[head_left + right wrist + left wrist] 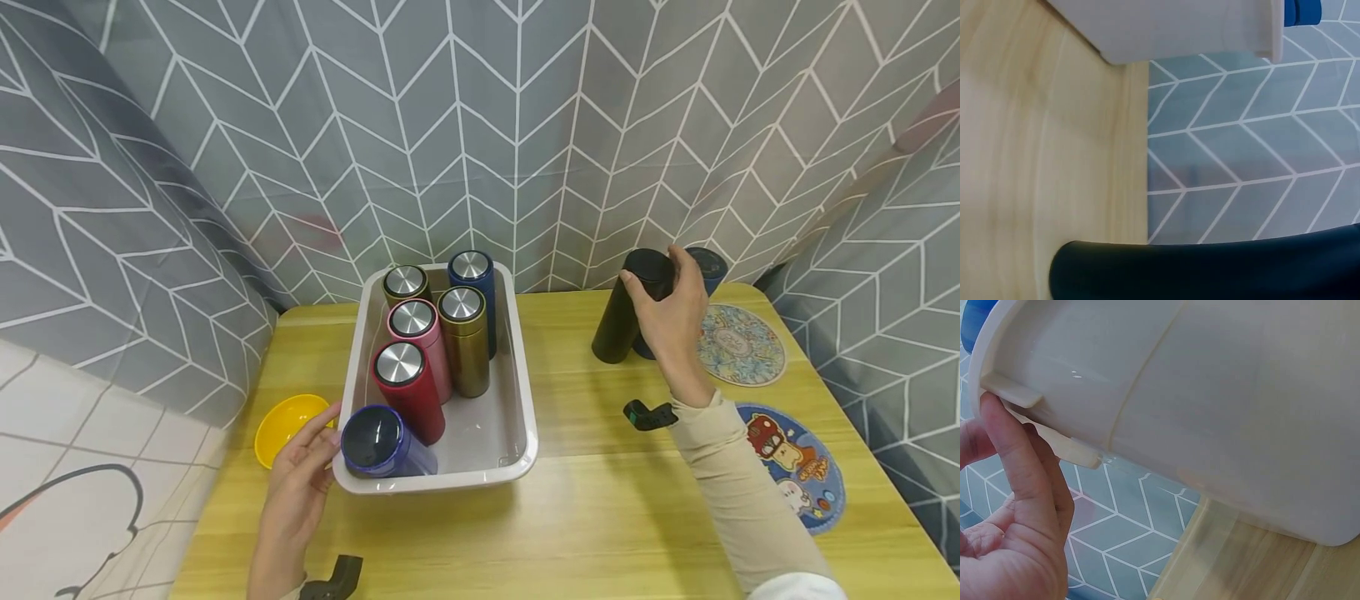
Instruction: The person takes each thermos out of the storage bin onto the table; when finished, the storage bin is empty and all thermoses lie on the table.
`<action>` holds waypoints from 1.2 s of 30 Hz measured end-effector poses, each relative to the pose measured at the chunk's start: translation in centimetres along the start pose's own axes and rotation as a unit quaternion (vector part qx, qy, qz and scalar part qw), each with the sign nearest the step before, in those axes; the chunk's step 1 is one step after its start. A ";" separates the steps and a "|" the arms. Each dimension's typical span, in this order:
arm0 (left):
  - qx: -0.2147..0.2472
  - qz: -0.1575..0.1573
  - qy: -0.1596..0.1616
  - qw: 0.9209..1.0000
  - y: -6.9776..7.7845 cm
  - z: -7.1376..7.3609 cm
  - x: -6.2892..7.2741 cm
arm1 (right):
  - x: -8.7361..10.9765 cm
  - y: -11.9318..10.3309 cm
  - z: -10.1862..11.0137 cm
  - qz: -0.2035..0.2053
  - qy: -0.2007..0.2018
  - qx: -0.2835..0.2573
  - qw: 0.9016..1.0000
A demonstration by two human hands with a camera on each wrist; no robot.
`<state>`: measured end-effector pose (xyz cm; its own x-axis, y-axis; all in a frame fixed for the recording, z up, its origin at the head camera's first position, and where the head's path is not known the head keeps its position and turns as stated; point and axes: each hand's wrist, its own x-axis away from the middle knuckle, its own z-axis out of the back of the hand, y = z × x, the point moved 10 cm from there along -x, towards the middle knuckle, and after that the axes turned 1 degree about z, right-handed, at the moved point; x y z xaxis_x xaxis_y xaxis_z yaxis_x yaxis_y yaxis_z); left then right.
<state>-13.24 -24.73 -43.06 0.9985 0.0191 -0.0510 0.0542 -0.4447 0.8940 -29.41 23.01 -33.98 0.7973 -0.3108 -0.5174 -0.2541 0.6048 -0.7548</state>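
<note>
My right hand (671,312) grips a black thermos bottle (618,321) around its top, thumb on one side and fingers on the other. In the right wrist view the bottle's dark body (1210,269) runs along the bottom; whether its base touches the table cannot be told. Just behind that hand stands a dark blue bottle (707,265), partly hidden. My left hand (300,462) touches the outside of a white bin (495,481), its fairly straight fingers (1019,447) under the rim. Inside the bin stand several bottles, among them a red one (411,392) and a blue-purple one (397,450).
A yellow bowl (281,421) sits left of the bin, near the left hand. On the right lie a round patterned mat (742,350) and a blue cartoon mat (813,467). A grey patterned curtain (495,142) hangs behind the wooden table (570,525).
</note>
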 end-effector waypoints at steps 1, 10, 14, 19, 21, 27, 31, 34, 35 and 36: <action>0.001 0.000 0.000 1.000 0.0 0.0 0.0 | -0.1 -0.2 0.0 0.002 0.000 0.000 1.000; -0.002 0.005 0.003 1.000 0.0 0.1 0.0 | -0.4 -3.2 0.2 0.027 -0.018 -0.015 0.999; -0.002 0.006 0.003 1.000 0.0 0.0 0.1 | -0.4 -5.2 -0.3 0.036 -0.036 -0.036 0.998; 0.000 0.006 0.001 1.000 0.0 0.0 0.0 | -0.2 -7.9 -1.4 0.040 -0.080 -0.054 0.995; -0.001 0.005 0.001 1.000 0.0 0.0 0.0 | 0.0 -8.7 -2.2 0.035 -0.118 -0.048 0.991; -0.004 0.000 0.000 1.000 0.1 -0.1 0.0 | 0.9 -10.8 -5.0 0.030 -0.238 -0.019 0.971; -0.004 -0.002 0.000 1.000 0.2 -0.1 0.0 | 1.9 -11.9 -7.1 0.037 -0.309 0.004 0.950; -0.007 -0.002 0.002 1.000 0.3 -0.1 0.0 | 2.6 -12.7 -8.4 0.045 -0.341 -0.003 0.939; -0.008 -0.002 0.002 1.000 0.3 -0.1 0.0 | 2.8 -12.9 -8.7 0.045 -0.349 -0.011 0.936; -0.009 -0.002 0.002 1.000 0.3 -0.1 0.0 | 3.0 -13.0 -9.0 0.044 -0.357 -0.019 0.933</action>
<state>-13.20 -24.77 -42.79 0.9983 0.0240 -0.0528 0.0580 -0.4286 0.9017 -28.68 7.59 -29.35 0.9304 0.3145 -0.1883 -0.3445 0.5750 -0.7421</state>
